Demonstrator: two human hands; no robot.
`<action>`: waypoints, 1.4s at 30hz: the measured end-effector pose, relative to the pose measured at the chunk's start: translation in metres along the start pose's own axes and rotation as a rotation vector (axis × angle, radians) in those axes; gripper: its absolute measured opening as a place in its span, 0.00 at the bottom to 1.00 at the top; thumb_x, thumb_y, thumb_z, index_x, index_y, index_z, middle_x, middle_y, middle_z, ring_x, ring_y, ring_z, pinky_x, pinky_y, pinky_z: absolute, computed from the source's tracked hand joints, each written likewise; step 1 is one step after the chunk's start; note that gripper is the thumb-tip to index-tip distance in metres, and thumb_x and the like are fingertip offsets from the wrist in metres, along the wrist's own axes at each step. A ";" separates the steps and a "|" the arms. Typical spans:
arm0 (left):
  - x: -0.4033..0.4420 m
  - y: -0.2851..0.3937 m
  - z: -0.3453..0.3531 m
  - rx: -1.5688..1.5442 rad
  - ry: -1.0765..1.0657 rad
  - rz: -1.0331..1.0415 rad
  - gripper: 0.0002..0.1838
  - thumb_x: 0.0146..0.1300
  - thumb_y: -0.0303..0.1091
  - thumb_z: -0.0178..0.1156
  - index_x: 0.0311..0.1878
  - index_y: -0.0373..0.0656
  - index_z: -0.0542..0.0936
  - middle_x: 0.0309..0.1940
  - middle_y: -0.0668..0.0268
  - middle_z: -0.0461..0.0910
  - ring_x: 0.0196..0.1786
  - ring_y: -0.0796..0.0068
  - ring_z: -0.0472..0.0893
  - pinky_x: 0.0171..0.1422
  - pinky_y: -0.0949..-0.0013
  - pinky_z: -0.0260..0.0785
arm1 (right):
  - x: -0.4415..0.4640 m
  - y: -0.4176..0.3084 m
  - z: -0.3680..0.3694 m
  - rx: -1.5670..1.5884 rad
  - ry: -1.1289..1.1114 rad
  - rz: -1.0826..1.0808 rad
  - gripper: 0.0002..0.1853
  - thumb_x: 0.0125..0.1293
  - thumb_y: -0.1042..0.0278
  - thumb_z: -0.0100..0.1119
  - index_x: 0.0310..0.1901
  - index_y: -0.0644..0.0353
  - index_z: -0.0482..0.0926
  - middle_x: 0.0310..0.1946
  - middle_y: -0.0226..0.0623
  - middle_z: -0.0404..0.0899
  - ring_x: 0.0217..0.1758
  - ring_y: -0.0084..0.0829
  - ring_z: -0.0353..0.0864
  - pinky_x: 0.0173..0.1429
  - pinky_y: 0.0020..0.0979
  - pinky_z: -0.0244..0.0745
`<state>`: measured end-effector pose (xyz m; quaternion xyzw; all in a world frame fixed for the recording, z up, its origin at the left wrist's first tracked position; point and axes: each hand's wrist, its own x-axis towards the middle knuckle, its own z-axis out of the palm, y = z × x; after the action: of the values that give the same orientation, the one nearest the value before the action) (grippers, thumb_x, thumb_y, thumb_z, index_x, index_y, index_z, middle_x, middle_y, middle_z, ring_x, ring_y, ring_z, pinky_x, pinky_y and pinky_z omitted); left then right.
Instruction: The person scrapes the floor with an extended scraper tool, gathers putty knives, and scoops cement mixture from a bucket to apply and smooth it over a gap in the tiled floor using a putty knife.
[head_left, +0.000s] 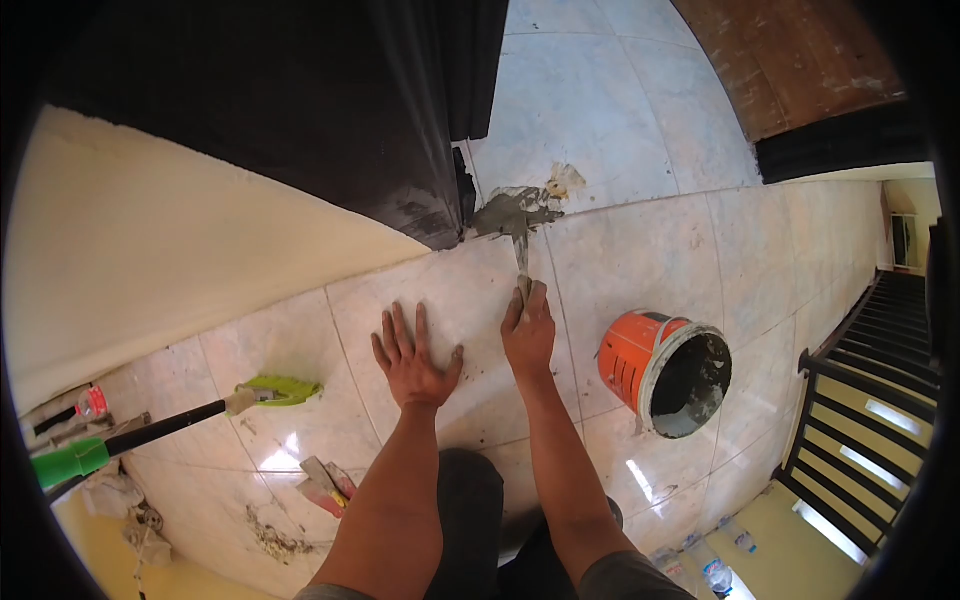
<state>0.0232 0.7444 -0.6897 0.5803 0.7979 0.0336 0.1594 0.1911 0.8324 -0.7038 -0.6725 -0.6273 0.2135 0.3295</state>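
Note:
My left hand [416, 358] lies flat on the pale floor tiles [640, 260] with its fingers spread and nothing in it. To its right, my right hand [529, 325] is closed round the handle of a putty knife [521, 255]. The knife's blade reaches into a patch of wet grey cement [512, 208], which lies on the tiles beside the foot of a dark door frame [440, 215]. A crumbly beige smear [566, 180] sits just beyond the cement. An orange bucket [627, 355], tilted in view, stands right of my right hand, with grey cement residue inside.
A green brush head [282, 390] on a pole [165, 430] lies at the left. Small scraping tools [325, 484] rest near my left forearm. A black railing [850, 420] runs along the right side, with plastic bottles [717, 575] at the lower right.

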 end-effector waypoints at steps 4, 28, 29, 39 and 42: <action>0.000 -0.001 0.000 -0.004 0.010 0.005 0.54 0.65 0.66 0.63 0.90 0.59 0.56 0.91 0.53 0.47 0.92 0.49 0.43 0.92 0.39 0.27 | 0.000 0.001 0.000 -0.003 0.008 -0.013 0.10 0.77 0.77 0.58 0.55 0.64 0.72 0.48 0.57 0.86 0.48 0.60 0.89 0.44 0.49 0.87; 0.000 0.003 -0.005 -0.003 -0.003 0.011 0.54 0.64 0.63 0.64 0.90 0.54 0.55 0.90 0.51 0.46 0.92 0.48 0.42 0.92 0.40 0.27 | 0.000 0.008 0.003 -0.064 -0.037 -0.011 0.13 0.77 0.76 0.59 0.58 0.64 0.71 0.45 0.58 0.84 0.45 0.62 0.87 0.41 0.51 0.86; 0.001 0.003 -0.005 -0.002 -0.007 0.008 0.54 0.64 0.63 0.65 0.90 0.54 0.55 0.90 0.51 0.46 0.92 0.47 0.43 0.92 0.40 0.28 | 0.002 0.008 0.003 -0.047 -0.025 -0.019 0.13 0.77 0.76 0.59 0.58 0.64 0.71 0.45 0.58 0.84 0.44 0.63 0.87 0.41 0.51 0.86; 0.000 0.001 -0.003 0.007 -0.002 0.012 0.54 0.64 0.63 0.64 0.90 0.54 0.55 0.90 0.51 0.46 0.92 0.47 0.43 0.92 0.40 0.28 | 0.004 0.011 0.002 -0.039 0.009 -0.049 0.12 0.76 0.76 0.59 0.57 0.63 0.71 0.44 0.58 0.83 0.43 0.63 0.87 0.40 0.51 0.86; 0.000 0.001 -0.002 0.009 0.000 0.012 0.54 0.64 0.62 0.64 0.90 0.54 0.55 0.90 0.51 0.46 0.92 0.47 0.43 0.92 0.40 0.28 | 0.004 0.013 0.002 -0.068 -0.033 0.008 0.12 0.76 0.76 0.59 0.57 0.63 0.72 0.44 0.58 0.83 0.44 0.63 0.87 0.40 0.51 0.85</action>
<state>0.0236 0.7451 -0.6874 0.5858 0.7946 0.0312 0.1565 0.1995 0.8367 -0.7135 -0.6823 -0.6369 0.2043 0.2952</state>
